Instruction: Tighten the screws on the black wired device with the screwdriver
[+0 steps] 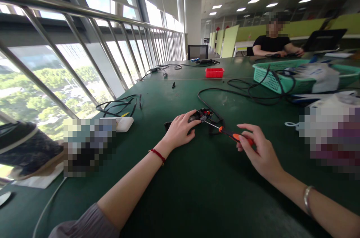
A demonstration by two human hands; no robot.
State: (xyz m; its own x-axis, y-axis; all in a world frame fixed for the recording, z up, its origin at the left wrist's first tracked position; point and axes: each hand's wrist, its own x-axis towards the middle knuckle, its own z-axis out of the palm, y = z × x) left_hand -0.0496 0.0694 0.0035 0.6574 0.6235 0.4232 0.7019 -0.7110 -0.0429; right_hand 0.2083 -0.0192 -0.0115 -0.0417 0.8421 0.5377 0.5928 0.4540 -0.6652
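Observation:
On the green table lies a black corded device (206,113) with its inside exposed and small red parts showing. My left hand (180,129) lies over it and grips it, hiding much of its body. An orange and black screwdriver (235,136) is held by the handle end in the fingers of my right hand (261,151). Its thin metal shaft points left, and the tip reaches the device near my left fingertips. Whether the tip sits in a screw is too small to tell.
Behind the device, a black cable (239,91) runs right towards a green basket (270,80) of bagged things. A red bin (214,73) stands farther back. More cables (118,105) and a white block (125,124) lie left, beside the railing. Across the table sits a person (271,47).

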